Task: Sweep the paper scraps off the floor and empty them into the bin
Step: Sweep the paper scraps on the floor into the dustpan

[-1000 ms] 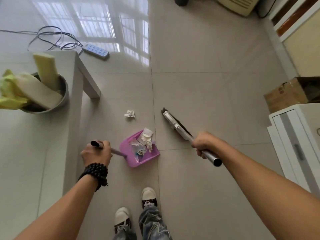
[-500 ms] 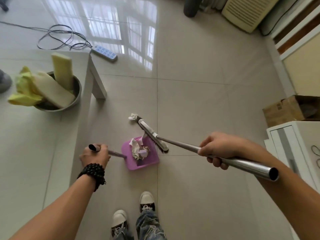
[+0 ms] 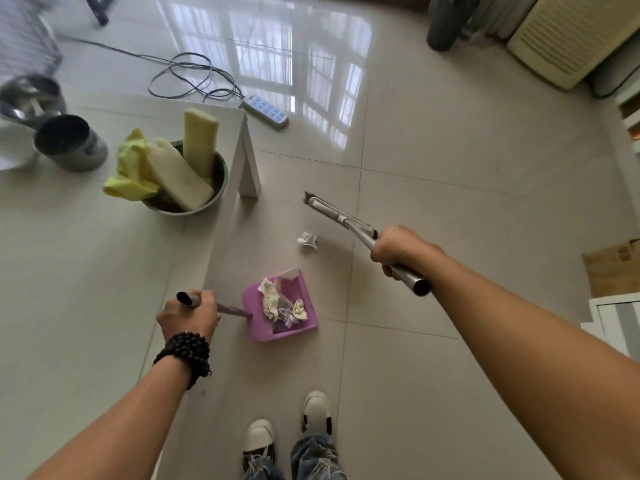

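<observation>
A pink dustpan rests on the tiled floor in front of my shoes, holding several crumpled paper scraps. My left hand grips the dustpan's dark handle. One white crumpled scrap lies loose on the floor just beyond the pan. My right hand is closed around the metal pole of a broom, whose head is up and to the right of the loose scrap, apart from it. No bin is in view.
A white table fills the left side with a steel bowl of sponges and cloth, and a grey cup. A power strip with cables lies on the floor ahead. Cardboard box and white cabinet stand right.
The broom head has swung from touching the loose scrap near the dustpan to up and right of it. The scrap stays on the floor. The view has tilted up.
</observation>
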`<action>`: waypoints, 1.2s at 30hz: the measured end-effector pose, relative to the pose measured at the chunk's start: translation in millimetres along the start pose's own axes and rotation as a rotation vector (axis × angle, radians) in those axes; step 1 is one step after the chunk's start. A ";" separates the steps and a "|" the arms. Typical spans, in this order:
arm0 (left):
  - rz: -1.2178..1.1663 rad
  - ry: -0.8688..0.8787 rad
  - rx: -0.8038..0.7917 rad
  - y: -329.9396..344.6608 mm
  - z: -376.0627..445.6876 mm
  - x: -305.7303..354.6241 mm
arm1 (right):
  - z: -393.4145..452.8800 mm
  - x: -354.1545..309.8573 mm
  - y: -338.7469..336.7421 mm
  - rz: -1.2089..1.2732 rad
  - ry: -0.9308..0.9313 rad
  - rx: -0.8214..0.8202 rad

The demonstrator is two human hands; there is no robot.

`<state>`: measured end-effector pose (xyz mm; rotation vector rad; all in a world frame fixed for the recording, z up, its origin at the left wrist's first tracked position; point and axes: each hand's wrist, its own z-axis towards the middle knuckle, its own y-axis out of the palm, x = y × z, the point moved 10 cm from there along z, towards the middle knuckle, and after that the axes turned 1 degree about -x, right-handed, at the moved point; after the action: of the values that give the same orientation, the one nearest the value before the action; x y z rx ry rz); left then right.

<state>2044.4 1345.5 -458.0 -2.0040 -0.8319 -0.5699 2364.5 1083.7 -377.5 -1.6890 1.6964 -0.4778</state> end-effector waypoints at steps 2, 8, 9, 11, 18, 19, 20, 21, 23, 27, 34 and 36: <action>0.014 -0.010 0.057 -6.1 5.3 -0.7 | 5.6 -10.0 13.7 -0.052 0.011 -0.018; 0.018 -0.093 0.161 -15.8 9.8 -1.7 | 6.1 -14.8 69.6 -0.225 0.018 -0.120; 0.016 -0.100 0.167 -15.2 11.4 -0.7 | 4.5 -9.1 78.0 -0.225 0.037 -0.154; 0.010 -0.110 0.165 -11.2 12.6 0.5 | 0.3 2.8 90.4 -0.205 0.090 -0.233; 0.065 -0.070 0.020 38.4 -5.2 10.7 | -11.0 21.5 104.2 0.106 0.206 -0.511; 0.077 -0.070 -0.003 43.9 -8.8 11.7 | -15.5 24.3 101.9 0.187 0.224 -0.532; 0.089 -0.067 -0.028 49.1 -13.3 13.4 | -20.6 28.3 97.6 0.257 0.235 -0.544; 0.105 -0.053 -0.044 52.0 -16.4 14.7 | -24.9 31.9 93.8 0.310 0.238 -0.551; 0.153 0.013 -0.066 57.6 -27.0 21.2 | -36.9 45.4 85.9 0.391 0.240 -0.572; 0.258 0.171 -0.154 66.9 -52.4 48.4 | -61.8 76.3 74.9 0.496 0.264 -0.602; 0.457 0.434 -0.325 93.8 -142.0 127.5 | -146.1 148.7 45.3 0.711 0.302 -0.566; 0.486 0.489 -0.371 101.2 -176.5 147.7 | -174.9 171.0 36.0 0.783 0.306 -0.515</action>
<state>2204.3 1204.8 -324.5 -2.1529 0.0683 -0.9177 2232.0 884.2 -316.0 -1.1289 2.6824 0.0964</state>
